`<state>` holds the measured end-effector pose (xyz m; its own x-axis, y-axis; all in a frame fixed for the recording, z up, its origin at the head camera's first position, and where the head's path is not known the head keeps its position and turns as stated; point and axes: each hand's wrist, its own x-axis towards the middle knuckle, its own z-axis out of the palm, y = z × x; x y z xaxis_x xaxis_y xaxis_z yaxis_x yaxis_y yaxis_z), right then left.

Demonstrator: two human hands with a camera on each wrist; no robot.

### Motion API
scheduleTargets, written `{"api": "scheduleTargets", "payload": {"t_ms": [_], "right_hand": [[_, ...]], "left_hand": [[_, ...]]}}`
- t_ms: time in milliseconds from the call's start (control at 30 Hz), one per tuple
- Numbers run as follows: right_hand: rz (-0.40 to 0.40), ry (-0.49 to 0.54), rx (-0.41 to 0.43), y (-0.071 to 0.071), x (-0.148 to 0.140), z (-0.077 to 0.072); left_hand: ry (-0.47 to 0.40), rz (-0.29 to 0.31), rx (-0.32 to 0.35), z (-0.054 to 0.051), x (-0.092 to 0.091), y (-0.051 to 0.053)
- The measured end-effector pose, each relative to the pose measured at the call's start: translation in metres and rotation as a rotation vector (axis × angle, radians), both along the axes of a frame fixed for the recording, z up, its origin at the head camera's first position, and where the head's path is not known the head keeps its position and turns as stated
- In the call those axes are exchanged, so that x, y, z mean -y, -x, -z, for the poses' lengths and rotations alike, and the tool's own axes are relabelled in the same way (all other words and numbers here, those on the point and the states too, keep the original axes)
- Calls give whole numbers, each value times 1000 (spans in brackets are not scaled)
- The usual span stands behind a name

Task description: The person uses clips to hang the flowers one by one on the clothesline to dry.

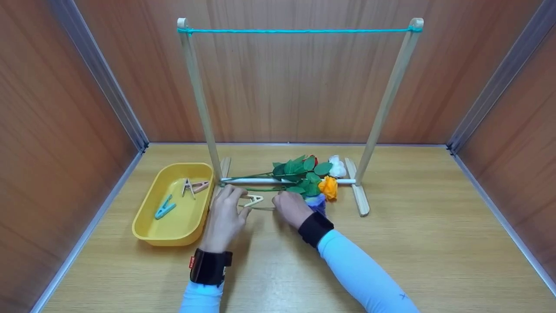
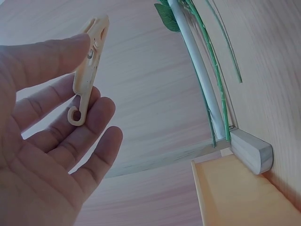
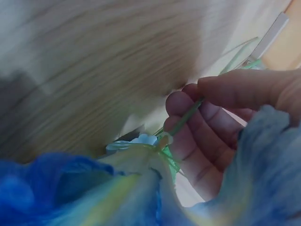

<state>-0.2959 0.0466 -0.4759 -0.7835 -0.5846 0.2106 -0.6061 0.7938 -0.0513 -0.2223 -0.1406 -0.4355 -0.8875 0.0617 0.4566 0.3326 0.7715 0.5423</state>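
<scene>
My left hand [image 1: 225, 219] pinches a cream clothespin [image 1: 253, 200] between thumb and fingers, beside the left foot of a wooden frame. In the left wrist view the clothespin [image 2: 90, 70] stands on end, its hooked tip downward. My right hand [image 1: 293, 208] pinches the thin green stem [image 3: 186, 117] of a blue-purple flower [image 1: 317, 203]. Its blue petals [image 3: 141, 188] fill the lower part of the right wrist view. Behind the hands, an orange flower [image 1: 329, 188], a white flower [image 1: 337, 166] and a partly hidden red flower [image 1: 314, 160] lie across the frame's low white bar.
A yellow tray [image 1: 182, 228] at the left contains a blue clothespin [image 1: 165, 208], a pink one [image 1: 200, 187] and a pale one [image 1: 187, 186]. Two wooden posts [image 1: 200, 95] rise behind, with a turquoise string [image 1: 299, 31] tied between their tops. Wood-patterned walls enclose the table.
</scene>
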Motion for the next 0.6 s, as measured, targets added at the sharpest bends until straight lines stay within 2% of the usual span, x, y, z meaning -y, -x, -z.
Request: {"api": "scheduleTargets", "payload": {"t_ms": [200, 333, 433, 600], "right_hand": [[-14, 88, 39, 0, -5, -9], [-60, 230, 29, -1, -10, -17], [-97, 359, 41, -1, -16, -22], [-89, 524, 96, -1, -28, -31]], "left_hand": [[-19, -8, -46, 2, 0, 1], [-15, -5, -104, 4, 1, 0], [-25, -6, -114, 4, 0, 1], [-60, 4, -134, 4, -3, 2]]}}
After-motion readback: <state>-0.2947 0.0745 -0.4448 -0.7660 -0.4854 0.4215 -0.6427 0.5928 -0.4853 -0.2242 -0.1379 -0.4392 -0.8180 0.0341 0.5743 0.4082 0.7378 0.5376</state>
